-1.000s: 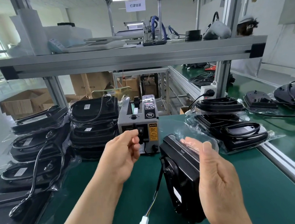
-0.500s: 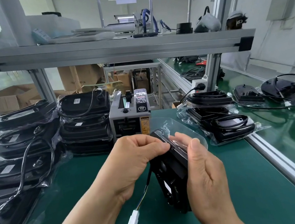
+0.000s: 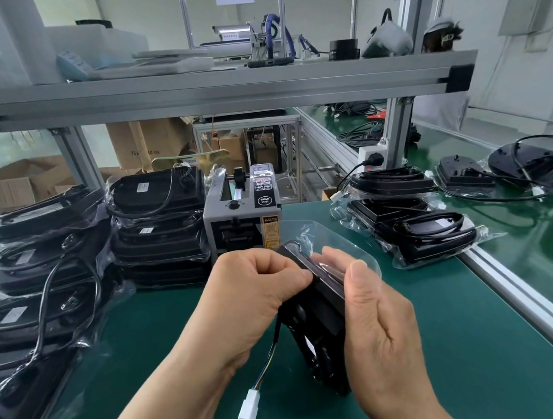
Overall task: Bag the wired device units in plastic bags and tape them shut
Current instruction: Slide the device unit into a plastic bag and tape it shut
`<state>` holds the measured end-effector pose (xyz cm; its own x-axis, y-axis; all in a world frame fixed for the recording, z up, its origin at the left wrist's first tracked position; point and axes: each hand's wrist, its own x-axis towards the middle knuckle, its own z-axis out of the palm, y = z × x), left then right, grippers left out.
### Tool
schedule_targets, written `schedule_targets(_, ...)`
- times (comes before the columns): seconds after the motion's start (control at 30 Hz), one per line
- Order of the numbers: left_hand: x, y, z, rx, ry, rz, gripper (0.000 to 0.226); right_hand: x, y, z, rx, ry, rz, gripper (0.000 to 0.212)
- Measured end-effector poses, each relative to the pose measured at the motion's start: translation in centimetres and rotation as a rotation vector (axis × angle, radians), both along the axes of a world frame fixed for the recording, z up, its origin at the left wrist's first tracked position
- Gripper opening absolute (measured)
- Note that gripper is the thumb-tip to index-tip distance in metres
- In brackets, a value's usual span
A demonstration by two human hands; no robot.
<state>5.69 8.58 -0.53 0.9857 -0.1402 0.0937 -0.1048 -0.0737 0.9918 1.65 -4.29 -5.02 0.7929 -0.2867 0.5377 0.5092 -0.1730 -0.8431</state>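
A black device unit (image 3: 319,321) stands on edge on the green mat, partly inside a clear plastic bag (image 3: 323,235) whose flap sticks up behind it. Its wire hangs down to a white connector (image 3: 248,409). My left hand (image 3: 250,298) has its fingers curled and pinches at the unit's top edge, seemingly with a strip of tape too small to make out. My right hand (image 3: 373,312) holds the unit's right side, thumb and fingers on the bag at the top. The grey tape dispenser (image 3: 240,210) stands just behind.
Stacks of bagged black units (image 3: 159,222) fill the left and back left. More bagged units (image 3: 414,224) lie at the right, and unbagged ones (image 3: 521,164) beyond the aluminium rail (image 3: 527,304). An aluminium shelf (image 3: 213,89) runs overhead.
My left hand came back from the tape dispenser to the top edge of the unit. My right hand kept holding the unit, which moved slightly toward me.
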Motion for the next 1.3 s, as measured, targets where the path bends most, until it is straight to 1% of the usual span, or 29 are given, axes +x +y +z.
schedule_targets(0.17,-0.1,0.1,0.0,0.011,-0.019,-0.01,0.016,-0.1,0.0,0.0,-0.02,-0.005,-0.007,0.043)
schedule_targets(0.33,-0.1,0.3,0.5,-0.083,0.048,-0.074,0.013,-0.1,-0.2,-0.1,-0.018,-0.004,-0.011,0.045)
schedule_targets(0.57,0.0,0.9,0.9,-0.049,0.042,-0.156,0.009,-0.3,0.0,-0.1,-0.053,-0.032,-0.009,0.038)
schedule_targets(0.83,0.0,1.0,0.6,0.032,-0.01,-0.096,0.013,-0.5,0.2,-0.1,-0.076,-0.055,-0.009,0.035)
schedule_targets(1.3,-0.1,1.1,0.3,0.042,-0.018,-0.073,0.014,-0.4,0.4,-0.2,-0.076,-0.07,-0.013,0.035)
